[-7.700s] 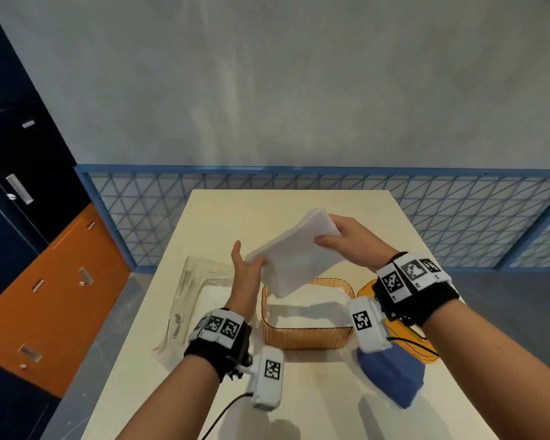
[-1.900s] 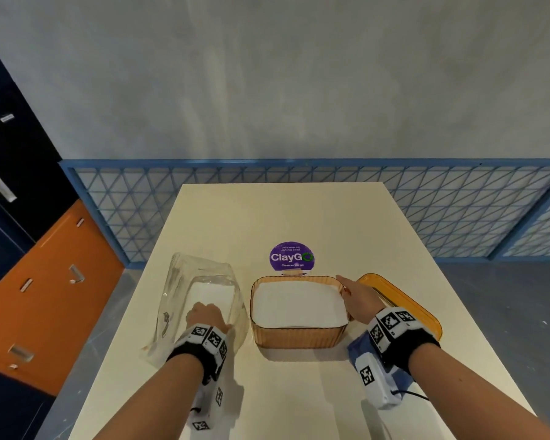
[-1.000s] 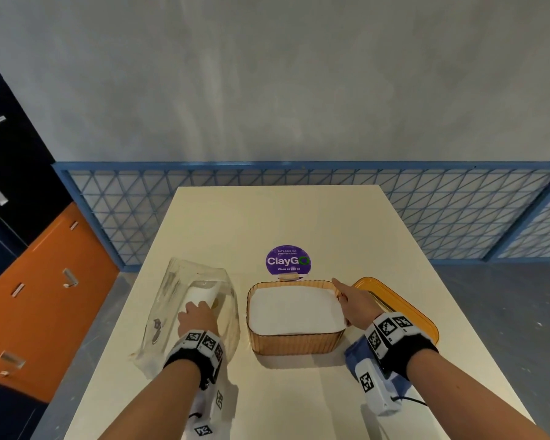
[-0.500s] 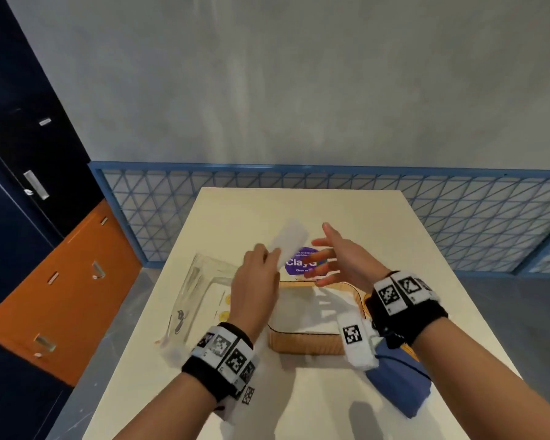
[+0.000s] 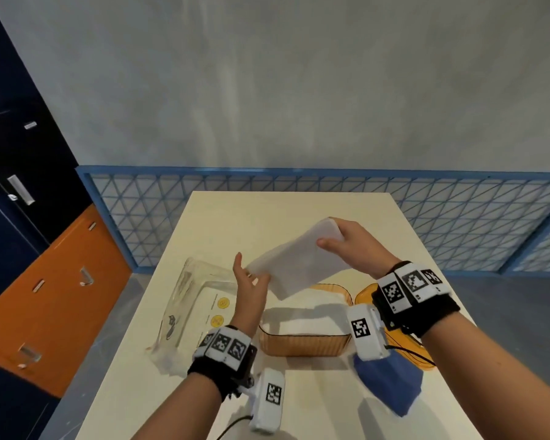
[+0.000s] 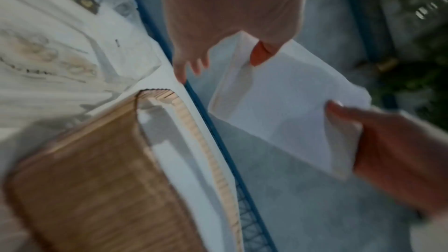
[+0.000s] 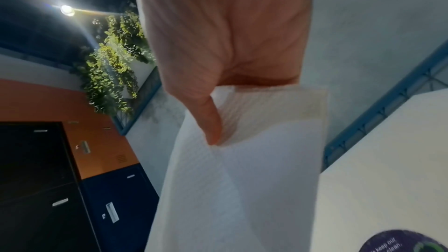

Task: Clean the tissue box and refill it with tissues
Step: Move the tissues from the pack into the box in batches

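A thick stack of white tissues [image 5: 299,265] [image 6: 286,102] [image 7: 242,189] hangs tilted in the air above the orange ribbed tissue box [image 5: 302,346] [image 6: 92,170]. My left hand [image 5: 251,276] [image 6: 218,64] holds the stack's lower left end, thumb on top and fingers pointing up. My right hand [image 5: 334,238] [image 6: 339,118] pinches the upper far end between thumb and fingers; in the right wrist view the thumb presses into the paper. The box stands open on the table with white tissues [image 5: 305,315] lying inside it.
A clear plastic tissue pack [image 5: 197,296] lies open left of the box. The orange lid [image 5: 364,292] and a blue cloth [image 5: 391,385] sit to the right. A purple round sticker [image 7: 400,242] is on the table [image 5: 267,211]. A blue mesh fence runs behind.
The left hand came out of the plastic pack with a tissue stack and rose; the right hand left the box rim and took the stack's far end. Both now hold it over the box.
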`<state>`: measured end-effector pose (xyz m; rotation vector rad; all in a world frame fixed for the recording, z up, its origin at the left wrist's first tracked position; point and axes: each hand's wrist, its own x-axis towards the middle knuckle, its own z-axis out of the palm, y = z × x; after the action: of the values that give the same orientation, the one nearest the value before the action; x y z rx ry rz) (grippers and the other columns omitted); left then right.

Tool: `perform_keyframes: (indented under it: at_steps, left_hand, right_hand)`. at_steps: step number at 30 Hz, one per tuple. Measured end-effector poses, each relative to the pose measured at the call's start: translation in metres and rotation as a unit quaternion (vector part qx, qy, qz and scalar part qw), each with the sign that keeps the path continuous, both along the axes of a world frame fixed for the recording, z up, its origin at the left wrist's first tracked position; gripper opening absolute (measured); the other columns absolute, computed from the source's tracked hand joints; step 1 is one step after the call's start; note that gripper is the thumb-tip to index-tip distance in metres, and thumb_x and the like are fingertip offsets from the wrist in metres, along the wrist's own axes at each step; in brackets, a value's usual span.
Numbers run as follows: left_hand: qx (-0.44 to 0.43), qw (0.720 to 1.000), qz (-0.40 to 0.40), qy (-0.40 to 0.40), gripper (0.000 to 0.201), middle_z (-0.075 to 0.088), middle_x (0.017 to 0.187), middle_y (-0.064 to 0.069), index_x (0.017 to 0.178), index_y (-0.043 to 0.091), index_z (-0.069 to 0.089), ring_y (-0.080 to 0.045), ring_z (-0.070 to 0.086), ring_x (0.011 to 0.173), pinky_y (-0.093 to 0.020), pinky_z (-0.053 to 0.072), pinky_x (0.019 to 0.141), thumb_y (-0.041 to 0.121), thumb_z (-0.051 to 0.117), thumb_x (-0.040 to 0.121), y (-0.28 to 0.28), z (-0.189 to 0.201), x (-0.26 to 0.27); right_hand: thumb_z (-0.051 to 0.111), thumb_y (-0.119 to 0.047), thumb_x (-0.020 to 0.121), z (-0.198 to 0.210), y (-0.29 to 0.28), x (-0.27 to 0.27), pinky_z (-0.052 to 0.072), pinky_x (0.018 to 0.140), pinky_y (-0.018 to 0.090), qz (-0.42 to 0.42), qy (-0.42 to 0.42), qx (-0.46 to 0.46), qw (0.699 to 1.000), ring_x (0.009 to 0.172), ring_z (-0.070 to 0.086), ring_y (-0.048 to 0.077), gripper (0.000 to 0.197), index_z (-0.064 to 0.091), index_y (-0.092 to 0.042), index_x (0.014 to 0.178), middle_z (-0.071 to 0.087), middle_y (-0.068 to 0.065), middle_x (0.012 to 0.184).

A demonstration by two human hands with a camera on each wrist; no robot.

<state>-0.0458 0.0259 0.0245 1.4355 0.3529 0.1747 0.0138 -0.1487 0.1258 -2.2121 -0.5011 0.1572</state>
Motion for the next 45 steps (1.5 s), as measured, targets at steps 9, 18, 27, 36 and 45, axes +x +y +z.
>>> perform_keyframes:
  at_steps: [9,18,27,36,45]
  left_hand:
    - [0.165,0.984,-0.072,-0.006,0.032,0.057,0.103,-0.004,0.118,0.013,0.049,-0.019,0.055,0.096,-0.022,0.047,0.076,-0.002,0.04,0.091,-0.002,-0.005,-0.004]
    - [0.343,0.923,-0.05,0.168,0.045,0.061,0.121,-0.01,0.137,0.014,0.032,-0.03,0.055,0.113,-0.043,0.037,0.103,0.014,0.045,0.094,-0.007,-0.015,0.012]
    - [0.487,0.825,-0.117,0.261,0.075,0.064,0.115,-0.009,0.151,0.024,0.004,-0.027,0.057,0.111,-0.052,0.019,0.11,0.005,0.043,0.089,-0.015,-0.017,0.009]
    - [0.621,0.752,-0.137,0.175,0.067,0.032,0.138,-0.007,0.145,0.021,0.024,-0.027,0.035,0.127,-0.046,0.037,0.099,0.028,0.059,0.088,-0.008,-0.02,0.006]
    - [0.56,0.771,-0.178,0.245,0.089,0.022,0.146,-0.006,0.141,0.023,0.028,-0.029,0.022,0.136,-0.054,0.027,0.106,0.053,0.072,0.071,0.016,-0.033,-0.002]
  right_hand:
    - [0.064,-0.014,0.086,-0.076,-0.022,-0.026,0.049,0.077,0.032,-0.095,0.123,0.141,0.978,0.092,0.058,0.023,0.012,0.06,-0.017,0.097,0.063,0.004,0.096]
    - [0.056,-0.009,0.089,-0.099,-0.019,-0.013,0.046,0.084,0.034,-0.195,0.166,0.017,0.967,0.099,0.057,0.026,0.031,0.057,-0.001,0.119,0.063,0.016,0.12]
    - [0.058,-0.008,0.089,-0.107,-0.009,-0.022,0.046,0.091,0.03,-0.202,0.15,-0.14,0.958,0.117,0.056,0.03,0.045,0.043,-0.004,0.131,0.058,0.016,0.129]
    - [0.056,-0.013,0.091,-0.112,-0.009,-0.032,0.044,0.093,0.028,-0.149,-0.019,-0.261,0.954,0.12,0.046,0.025,0.058,0.029,-0.012,0.142,0.041,0.011,0.134]
    - [0.06,-0.04,0.087,-0.114,-0.01,-0.034,0.015,0.116,0.051,0.036,0.037,-0.371,0.927,0.143,0.025,0.02,0.066,0.027,-0.035,0.145,0.024,-0.003,0.155]
